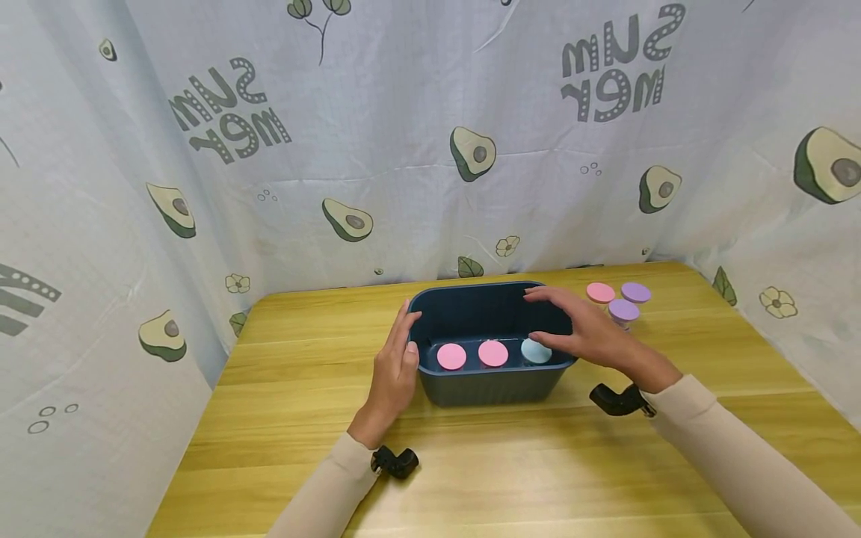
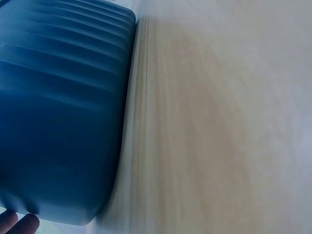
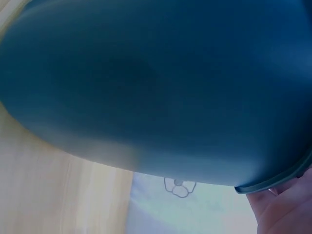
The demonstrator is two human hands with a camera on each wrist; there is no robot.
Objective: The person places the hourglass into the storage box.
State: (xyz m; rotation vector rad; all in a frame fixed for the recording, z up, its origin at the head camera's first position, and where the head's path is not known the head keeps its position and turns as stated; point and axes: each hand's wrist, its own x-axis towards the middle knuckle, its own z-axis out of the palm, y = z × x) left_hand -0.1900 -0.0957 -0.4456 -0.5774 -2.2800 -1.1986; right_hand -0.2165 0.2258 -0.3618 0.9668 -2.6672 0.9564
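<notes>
A dark blue, deep plastic bin (image 1: 491,390) with a rounded rim stands on the wooden table. Inside it, in a row near the front wall, are two pink lids (image 1: 451,356) and a light blue lid (image 1: 536,351), apparently topping small containers. My left hand (image 1: 393,370) is at the bin's left end, its fingers extended along the rim. Over the right end reaches my right hand (image 1: 592,332), thumb and fingers spread apart, with the thumb near the light blue lid. The left wrist view shows the bin's ribbed wall (image 2: 63,97) and fingertips (image 2: 24,225).
Behind my right hand stand a pink-lidded container (image 1: 601,292) and two purple-lidded ones (image 1: 624,311). A patterned curtain (image 1: 403,172) hangs along the table's back edge and both sides. Bare wooden table (image 1: 484,471) lies in front of the bin.
</notes>
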